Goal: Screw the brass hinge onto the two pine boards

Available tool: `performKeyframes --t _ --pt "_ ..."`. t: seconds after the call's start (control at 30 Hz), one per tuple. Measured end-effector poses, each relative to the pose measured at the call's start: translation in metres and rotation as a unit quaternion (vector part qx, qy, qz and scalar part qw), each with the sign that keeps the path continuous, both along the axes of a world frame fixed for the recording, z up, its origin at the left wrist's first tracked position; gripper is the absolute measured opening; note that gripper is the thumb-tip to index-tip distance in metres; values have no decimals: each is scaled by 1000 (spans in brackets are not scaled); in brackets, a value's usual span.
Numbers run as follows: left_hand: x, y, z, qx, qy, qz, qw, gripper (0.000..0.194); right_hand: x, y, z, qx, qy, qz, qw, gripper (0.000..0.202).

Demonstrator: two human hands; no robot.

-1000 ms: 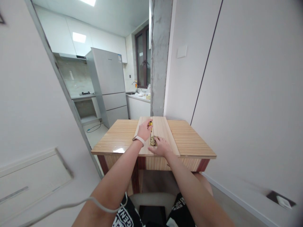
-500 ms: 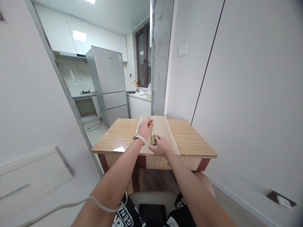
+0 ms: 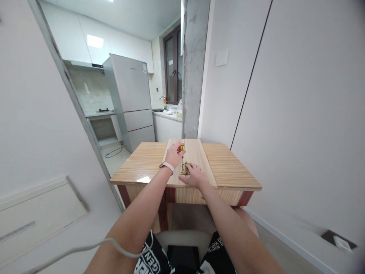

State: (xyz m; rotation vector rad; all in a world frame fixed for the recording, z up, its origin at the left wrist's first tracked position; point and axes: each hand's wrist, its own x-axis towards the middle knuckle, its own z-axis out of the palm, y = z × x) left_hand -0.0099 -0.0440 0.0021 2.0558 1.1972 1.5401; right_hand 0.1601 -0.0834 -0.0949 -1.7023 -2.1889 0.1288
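Two pale boards lie side by side on the wooden table. A brass-coloured hinge sits across the seam between them, near the front edge. My right hand rests over the hinge's right part, fingers spread, pressing on it. My left hand is closed round a small yellow and black tool, held just beyond the hinge over the seam. The tool's lower end looks thin and points toward the hinge; whether it touches a screw is too small to tell.
Striped table wings extend on both sides of the boards. A white cable crosses my left forearm. Behind the table stand a grey pillar and a fridge; a white wall is at the right.
My left hand has turned slightly, and more of the yellow on the tool shows. My right hand stays on the hinge. The view has shifted a little.
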Motion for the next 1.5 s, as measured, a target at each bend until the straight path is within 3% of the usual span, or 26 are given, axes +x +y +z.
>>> performKeyframes --t 0.33,0.6,0.83,1.17,1.37,1.5 --pt "1 -1 0 -16 27 -63 998 41 -1 -1 -2 13 3 -6 1000 97" --pt "2 -2 0 20 23 -10 999 31 -1 -1 1 0 3 -3 1000 97" --pt "0 -4 1 20 38 -47 998 35 -1 1 -3 7 0 -7 1000 98" --pt "4 -4 9 25 13 -8 1000 12 0 0 0 10 2 0 1000 97" --pt "3 -4 7 9 6 -35 999 29 0 1 -3 11 3 -1 1000 98" --pt "2 -6 5 22 -2 -36 999 21 0 1 -3 12 2 -2 1000 99"
